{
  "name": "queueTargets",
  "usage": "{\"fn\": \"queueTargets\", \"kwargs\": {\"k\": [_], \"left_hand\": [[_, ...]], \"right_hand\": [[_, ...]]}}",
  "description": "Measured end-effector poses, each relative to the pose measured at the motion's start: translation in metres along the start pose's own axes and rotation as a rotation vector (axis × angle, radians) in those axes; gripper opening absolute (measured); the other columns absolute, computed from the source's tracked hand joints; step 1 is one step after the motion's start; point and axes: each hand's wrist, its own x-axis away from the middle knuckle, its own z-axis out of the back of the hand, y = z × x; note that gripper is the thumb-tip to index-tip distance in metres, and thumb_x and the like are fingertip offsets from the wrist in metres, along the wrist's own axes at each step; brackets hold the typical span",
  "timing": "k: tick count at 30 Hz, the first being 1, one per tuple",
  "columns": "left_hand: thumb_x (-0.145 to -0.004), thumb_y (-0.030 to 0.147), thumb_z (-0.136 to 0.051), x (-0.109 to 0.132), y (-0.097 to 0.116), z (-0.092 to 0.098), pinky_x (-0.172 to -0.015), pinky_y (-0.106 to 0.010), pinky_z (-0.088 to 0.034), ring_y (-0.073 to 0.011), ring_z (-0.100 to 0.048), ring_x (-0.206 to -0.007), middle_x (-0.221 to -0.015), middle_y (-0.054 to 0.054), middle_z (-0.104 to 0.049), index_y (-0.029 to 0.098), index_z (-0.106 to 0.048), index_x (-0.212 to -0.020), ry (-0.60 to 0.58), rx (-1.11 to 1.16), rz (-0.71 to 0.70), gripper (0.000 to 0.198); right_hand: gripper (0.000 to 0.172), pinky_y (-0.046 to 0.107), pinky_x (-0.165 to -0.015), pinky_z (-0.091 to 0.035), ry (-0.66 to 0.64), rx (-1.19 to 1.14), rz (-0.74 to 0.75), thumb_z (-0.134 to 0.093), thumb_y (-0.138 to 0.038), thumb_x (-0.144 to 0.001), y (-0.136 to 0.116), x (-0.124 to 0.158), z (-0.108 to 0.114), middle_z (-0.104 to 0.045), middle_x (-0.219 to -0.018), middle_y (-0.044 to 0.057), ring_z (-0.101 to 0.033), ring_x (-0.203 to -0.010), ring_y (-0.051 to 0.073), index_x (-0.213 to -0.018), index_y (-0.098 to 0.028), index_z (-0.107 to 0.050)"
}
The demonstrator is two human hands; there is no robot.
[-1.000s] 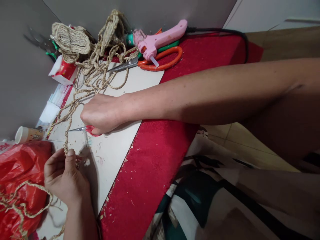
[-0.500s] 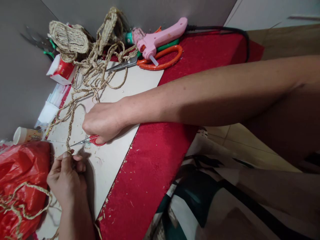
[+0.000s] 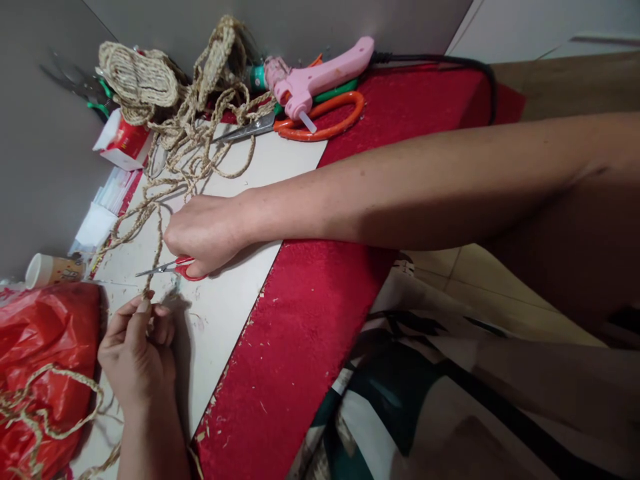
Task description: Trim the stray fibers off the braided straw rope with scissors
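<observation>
My left hand [image 3: 140, 353] is closed, pinching a braided straw cord [image 3: 157, 247] between thumb and fingertips at the lower left. From that pinch the cord runs up past my right hand [image 3: 203, 233]. My right hand is wrapped round the red handles of small scissors [image 3: 163, 268], whose blades point left. The blades lie across the cord, a short way above my left fingertips. Whether the cord sits between the two blades I cannot tell. The fingers inside the handles are mostly hidden.
Tangled braid and a wound bundle [image 3: 140, 80] lie at the back. Beside them are a pink glue gun [image 3: 325, 70] with a black cable and large orange-handled scissors [image 3: 345, 113]. A red plastic bag [image 3: 55, 333] and a paper cup [image 3: 53, 270] stand left. White board [image 3: 225, 313] covers red cloth.
My left hand has shifted slightly right and drawn the cord rightward. The small scissors have moved up a little, and their blades now cross the cord.
</observation>
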Motion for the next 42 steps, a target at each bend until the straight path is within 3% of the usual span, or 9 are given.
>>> {"fn": "queueTargets", "kwargs": {"k": [5,9,12,19,24,31,37,42], "left_hand": [[-0.064,0.015,-0.074,-0.002,0.0,0.0,-0.038,-0.022,-0.022,-0.0059,-0.034,-0.035,-0.057,0.0,-0.063,0.012,-0.064,-0.078,0.009,0.043,0.035,0.017],[-0.063,0.017,-0.077,-0.002,0.0,0.0,-0.038,-0.022,-0.023,-0.0061,-0.035,-0.036,-0.057,-0.001,-0.064,0.013,-0.062,-0.073,0.001,0.049,0.029,0.019],[-0.061,0.017,-0.079,-0.001,-0.001,-0.001,-0.039,-0.022,-0.027,-0.0062,-0.037,-0.038,-0.06,-0.001,-0.066,0.013,-0.064,-0.077,0.022,0.025,0.006,0.022],[-0.063,0.016,-0.08,-0.001,-0.005,0.0,-0.042,-0.021,-0.032,-0.0099,-0.049,-0.047,-0.067,-0.005,-0.071,0.016,-0.064,-0.078,0.082,0.02,-0.002,0.022],[-0.063,0.016,-0.08,0.0,-0.004,-0.001,-0.041,-0.021,-0.033,-0.0102,-0.051,-0.048,-0.067,-0.004,-0.07,0.016,-0.064,-0.076,0.078,0.02,-0.003,0.02],[-0.064,0.017,-0.081,0.001,-0.006,-0.001,-0.041,-0.022,-0.034,-0.0081,-0.046,-0.04,-0.067,-0.003,-0.071,0.015,-0.064,-0.079,0.063,-0.02,-0.042,0.023],[-0.062,0.014,-0.082,-0.002,-0.007,0.001,-0.041,-0.019,-0.034,-0.0113,-0.056,-0.051,-0.067,-0.005,-0.071,0.013,-0.065,-0.081,0.072,0.016,-0.048,0.026],[-0.063,0.013,-0.081,-0.003,-0.007,0.003,-0.041,-0.018,-0.035,-0.0121,-0.057,-0.055,-0.067,-0.004,-0.071,0.014,-0.066,-0.082,0.063,0.041,-0.025,0.025]], "right_hand": [[0.033,0.038,-0.083,-0.052,0.044,0.001,0.074,-0.057,-0.044,-0.083,-0.002,0.002,-0.002,-0.074,-0.102,0.008,-0.068,-0.1,0.027,-0.093,-0.016,-0.072],[0.039,0.041,-0.086,-0.05,0.072,0.029,0.128,-0.056,-0.042,-0.081,-0.004,0.001,-0.01,-0.073,-0.108,0.012,-0.066,-0.101,0.028,-0.101,-0.012,-0.071],[0.04,0.039,-0.082,-0.05,0.085,0.07,0.13,-0.055,-0.039,-0.08,-0.004,0.001,-0.015,-0.074,-0.106,0.013,-0.067,-0.097,0.027,-0.103,-0.01,-0.072],[0.041,0.029,-0.066,-0.045,0.202,0.07,0.082,-0.049,-0.043,-0.077,-0.011,0.002,-0.021,-0.076,-0.102,0.001,-0.07,-0.085,0.019,-0.098,-0.018,-0.074],[0.035,0.036,-0.071,-0.053,0.116,0.084,0.065,-0.054,-0.038,-0.082,-0.015,0.003,-0.016,-0.077,-0.094,0.011,-0.071,-0.091,0.026,-0.094,-0.014,-0.075],[0.035,0.032,-0.073,-0.052,0.117,0.062,0.061,-0.053,-0.037,-0.081,-0.014,0.003,-0.018,-0.077,-0.097,0.006,-0.07,-0.093,0.023,-0.097,-0.015,-0.074],[0.027,0.033,-0.075,-0.053,0.022,-0.04,0.051,-0.059,-0.035,-0.081,-0.013,-0.001,-0.014,-0.076,-0.088,0.008,-0.071,-0.094,0.024,-0.09,-0.013,-0.072],[0.016,0.03,-0.074,-0.052,0.058,-0.081,0.041,-0.06,-0.026,-0.08,-0.01,-0.001,-0.014,-0.076,-0.096,0.003,-0.07,-0.092,0.02,-0.088,-0.019,-0.071]]}}
